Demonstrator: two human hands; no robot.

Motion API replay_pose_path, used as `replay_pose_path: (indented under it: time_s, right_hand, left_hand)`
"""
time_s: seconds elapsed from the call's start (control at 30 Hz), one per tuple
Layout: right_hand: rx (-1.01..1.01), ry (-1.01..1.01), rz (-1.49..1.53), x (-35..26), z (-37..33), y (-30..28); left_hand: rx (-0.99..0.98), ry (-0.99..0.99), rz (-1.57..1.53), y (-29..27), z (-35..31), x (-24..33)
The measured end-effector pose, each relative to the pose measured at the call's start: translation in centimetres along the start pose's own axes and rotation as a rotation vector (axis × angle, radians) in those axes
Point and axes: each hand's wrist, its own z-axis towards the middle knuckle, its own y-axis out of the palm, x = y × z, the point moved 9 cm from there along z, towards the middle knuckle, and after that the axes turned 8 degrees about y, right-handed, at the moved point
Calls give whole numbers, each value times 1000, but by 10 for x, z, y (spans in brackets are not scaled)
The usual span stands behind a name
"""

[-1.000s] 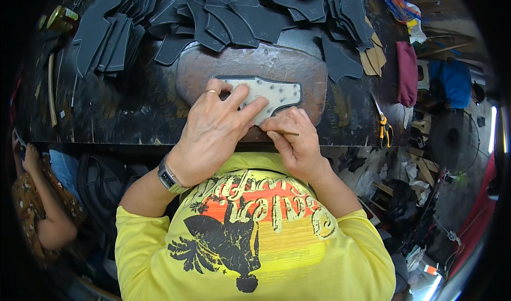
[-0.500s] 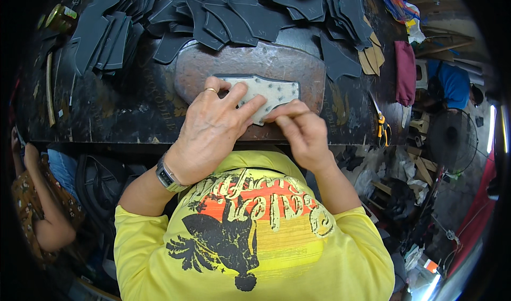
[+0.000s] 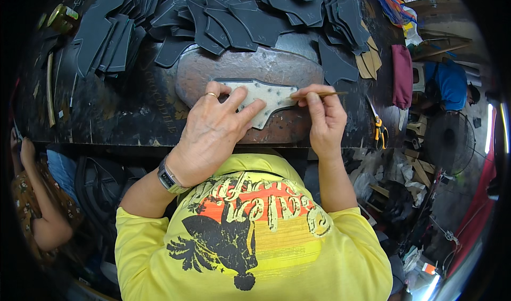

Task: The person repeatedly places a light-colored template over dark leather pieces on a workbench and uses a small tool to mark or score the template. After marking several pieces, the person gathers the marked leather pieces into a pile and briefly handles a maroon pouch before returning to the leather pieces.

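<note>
A pale, flat template (image 3: 274, 92) with several small dark holes lies over a dark sheet piece, whose edge shows along its upper and right sides. My left hand (image 3: 215, 117) presses down on the template with its fingers spread, holding it against a worn brown board (image 3: 239, 65). Pinched in my right hand (image 3: 326, 117) is a thin, brownish stick-like tool (image 3: 338, 93), lying nearly level. Its tip is at the template's right end; whether it sits in a hole cannot be made out.
Stacks of cut black pieces (image 3: 229, 24) cover the far part of the dark table. Orange-handled scissors (image 3: 379, 130) lie at the right, near a maroon cloth item (image 3: 402, 77). A glass jar (image 3: 61, 19) is far left. Another person's arm (image 3: 45, 216) shows at left, a fan (image 3: 451, 141) at right.
My right hand has moved right, from the template's lower edge to its right end, and the thin tool now shows in its fingers. My left hand stays on the template.
</note>
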Motion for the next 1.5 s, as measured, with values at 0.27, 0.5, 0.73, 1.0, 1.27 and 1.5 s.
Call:
replay_pose_path:
  time_s: [0.27,0.5,0.73,1.0,1.27,1.5]
  right_hand:
    - [56,-7,-34,14,3,-4]
    - [64,-33,-110,12,3,-9]
    - [51,-158,-465,-5,-1,0]
    - [5,-207,-404,-10,1,21]
    - [6,-237,-420,-15,9,27]
    - [5,-175,-238,-14,17,38]
  left_hand:
    - [-7,-14,12,3,-2,0]
    - [22,-15,-12,2,-4,-1]
    - [21,-17,-20,3,-4,-1]
    - [17,-26,-16,4,-6,-1]
    - [41,-21,-15,3,-6,-2]
    - [30,-18,-24,5,-6,-1]
